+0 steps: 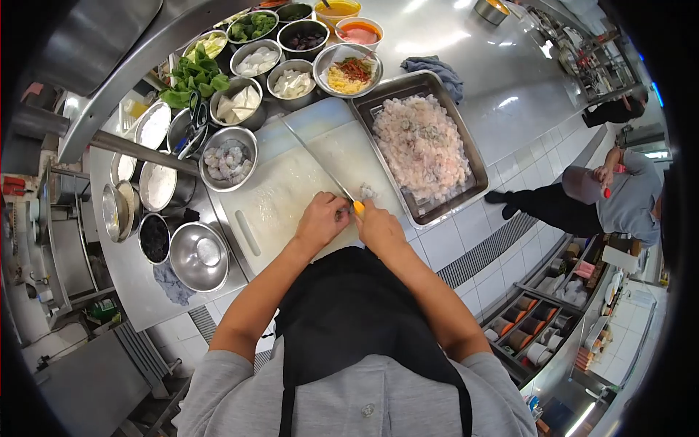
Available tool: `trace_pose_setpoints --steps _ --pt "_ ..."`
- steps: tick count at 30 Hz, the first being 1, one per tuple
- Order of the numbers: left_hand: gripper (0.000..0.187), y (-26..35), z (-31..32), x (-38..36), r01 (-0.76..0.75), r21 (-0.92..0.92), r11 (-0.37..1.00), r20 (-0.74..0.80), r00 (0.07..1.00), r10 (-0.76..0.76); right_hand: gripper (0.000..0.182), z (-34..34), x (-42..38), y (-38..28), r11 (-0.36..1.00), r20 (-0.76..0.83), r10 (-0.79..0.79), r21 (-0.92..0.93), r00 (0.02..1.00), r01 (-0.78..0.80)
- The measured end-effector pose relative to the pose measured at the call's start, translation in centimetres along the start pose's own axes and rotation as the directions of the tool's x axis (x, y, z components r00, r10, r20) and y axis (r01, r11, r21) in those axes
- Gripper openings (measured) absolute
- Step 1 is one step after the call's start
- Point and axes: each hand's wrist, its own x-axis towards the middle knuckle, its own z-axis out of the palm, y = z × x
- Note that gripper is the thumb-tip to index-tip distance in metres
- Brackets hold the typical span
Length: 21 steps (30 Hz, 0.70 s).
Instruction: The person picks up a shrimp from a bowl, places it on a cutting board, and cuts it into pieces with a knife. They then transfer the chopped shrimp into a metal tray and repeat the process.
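My right hand (382, 229) is wrapped round the yellow handle of a knife (317, 158), whose long blade slants up and left across the white cutting board (291, 197). Beside it my left hand (324, 218) is closed with the fingertips pinched together near the handle. What they hold, if anything, is too small to make out. A small piece of shrimp (366, 191) lies on the board just above my right hand. To the right of the board stands a metal tray heaped with peeled shrimp (422, 138). A steel bowl of greyish shrimp (227, 162) sits at the board's upper left.
Bowls of broccoli (252, 26), sauces and chopped garlic with chili (349, 75) crowd the back. Scissors (195, 120) stand in a container at left, near a shiny steel bowl (199, 256). A grey cloth (437, 73) lies behind the tray. Another person (626, 189) stands at right.
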Motion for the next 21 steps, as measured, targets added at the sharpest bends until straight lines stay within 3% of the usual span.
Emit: trace_pose_setpoints --steps 5,9,15,21 --pt "0.016 0.4 -0.3 -0.2 0.024 0.006 1.000 -0.013 1.000 -0.024 0.039 -3.0 -4.4 -1.1 0.990 0.123 0.132 -0.069 0.984 -0.124" --pt "0.015 -0.1 0.1 -0.4 0.033 0.001 0.999 0.000 0.999 -0.033 0.040 0.8 0.4 -0.6 0.999 0.012 0.040 0.031 0.999 -0.040" --pt "0.015 0.6 -0.2 -0.6 -0.056 -0.002 0.998 -0.172 0.984 0.055 0.040 0.0 0.3 0.2 1.000 -0.028 -0.011 0.000 1.000 0.011" --pt "0.014 0.5 -0.2 -0.8 0.024 -0.080 0.996 -0.123 0.992 -0.034 0.037 -0.3 -1.8 0.9 1.000 -0.052 0.012 0.012 0.999 -0.012"
